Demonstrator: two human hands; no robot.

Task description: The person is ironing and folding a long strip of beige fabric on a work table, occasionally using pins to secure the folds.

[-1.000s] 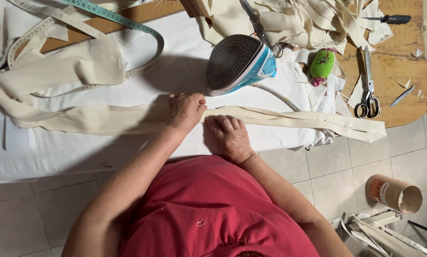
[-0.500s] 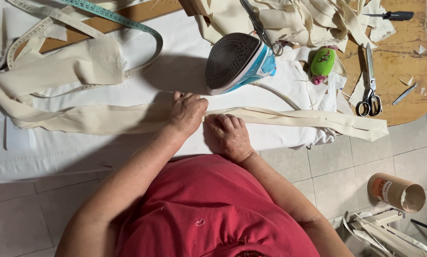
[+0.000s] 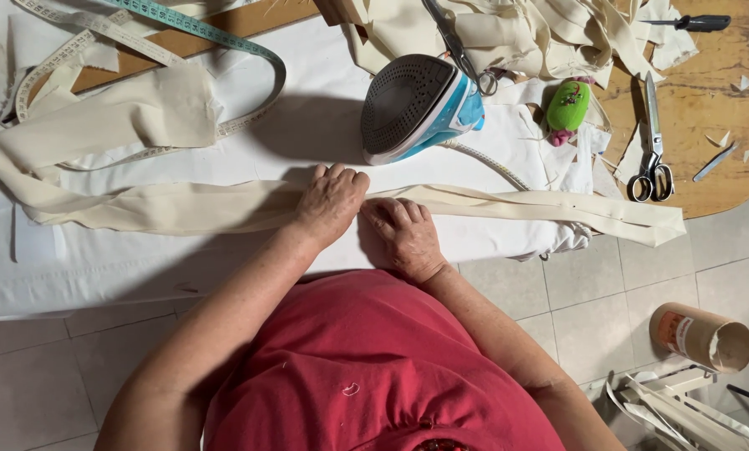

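A long cream fabric strip [image 3: 508, 205] lies across the white padded ironing surface [image 3: 140, 259]. My left hand [image 3: 331, 200] rests palm down on the strip, fingers curled at its folded edge. Beside it, touching, my right hand [image 3: 406, 234] presses the strip's near edge flat with the fingers together. A blue and white iron [image 3: 420, 104] stands on its heel just beyond my hands, its grey soleplate facing left. The strip's left end folds back into a thick loop [image 3: 132, 117].
A measuring tape [image 3: 224, 42] curves over the upper left. Scissors [image 3: 652, 159] and a screwdriver [image 3: 692, 22] lie on the wooden table at right, next to a green pincushion [image 3: 568, 106] and a heap of cream fabric [image 3: 550, 29]. A cardboard tube [image 3: 700, 336] lies on the tiled floor.
Both hands have stayed on the strip, with my left fingers shifting slightly along the fold. The iron has not moved.
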